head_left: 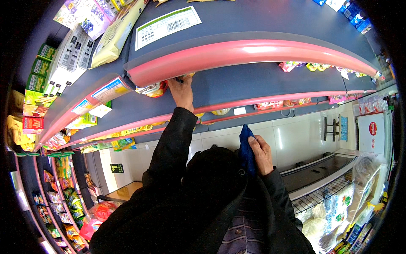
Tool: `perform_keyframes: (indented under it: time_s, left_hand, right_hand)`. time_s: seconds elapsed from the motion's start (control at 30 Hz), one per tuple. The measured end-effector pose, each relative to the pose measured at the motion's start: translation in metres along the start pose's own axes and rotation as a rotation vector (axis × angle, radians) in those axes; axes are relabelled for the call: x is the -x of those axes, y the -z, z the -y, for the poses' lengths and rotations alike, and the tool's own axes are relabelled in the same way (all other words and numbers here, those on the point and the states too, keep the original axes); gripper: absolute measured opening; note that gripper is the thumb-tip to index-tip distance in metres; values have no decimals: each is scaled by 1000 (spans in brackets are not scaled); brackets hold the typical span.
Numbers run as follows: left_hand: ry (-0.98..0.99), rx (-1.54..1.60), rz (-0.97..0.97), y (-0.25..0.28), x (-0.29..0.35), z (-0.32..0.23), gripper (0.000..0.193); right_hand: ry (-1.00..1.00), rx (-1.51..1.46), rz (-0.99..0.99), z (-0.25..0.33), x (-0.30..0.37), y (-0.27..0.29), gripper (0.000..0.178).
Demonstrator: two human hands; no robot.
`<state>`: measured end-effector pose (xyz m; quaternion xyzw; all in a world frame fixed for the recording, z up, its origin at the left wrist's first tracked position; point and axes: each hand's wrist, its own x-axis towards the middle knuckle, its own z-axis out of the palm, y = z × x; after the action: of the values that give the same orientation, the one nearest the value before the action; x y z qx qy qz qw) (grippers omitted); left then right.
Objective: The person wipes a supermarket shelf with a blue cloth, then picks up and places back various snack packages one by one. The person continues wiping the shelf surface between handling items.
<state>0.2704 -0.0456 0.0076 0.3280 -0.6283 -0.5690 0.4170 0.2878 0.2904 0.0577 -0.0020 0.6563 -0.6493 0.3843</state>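
Note:
My left hand (182,92) reaches up to the blue-grey shelf (253,80), just under the pink edge strip (237,53) of the shelf above. Its fingertips are partly hidden there, next to a small dark object (180,80) and an orange-and-white snack packet (152,89). Whether it grips anything I cannot tell. My right hand (261,154) is held near my chest, closed around a folded dark blue cloth (246,148) that stands upright in the fist. Both arms wear black sleeves.
Curved shelves with pink edges hold snack packets, green boxes (40,67) and white boxes (72,55) at the left. A paper label (168,26) lies on the top shelf. At the right stand a wire basket rack (321,194) with bagged goods and a white cabinet (374,133).

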Motion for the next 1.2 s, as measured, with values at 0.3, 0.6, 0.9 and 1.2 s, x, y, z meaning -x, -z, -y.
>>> perform_keyframes:
  time_s: [0.3,0.6,0.9,1.2]
  left_hand:
    - [-49,314,43,-5,-29,19,46]
    - [287,541,475,-2,63,-87,37]
    - [320,377,726,2,134,-108,71]
    - [507,544,595,3,129,-99,63]
  right_hand:
    - [4,-11,-5,1,2,-1,40]
    - [300,-27,-189,38,1,3,44]
    - [980,905,-334,93,-3,-78,39]
    - [959,904,-362,72,-4,-95,38]
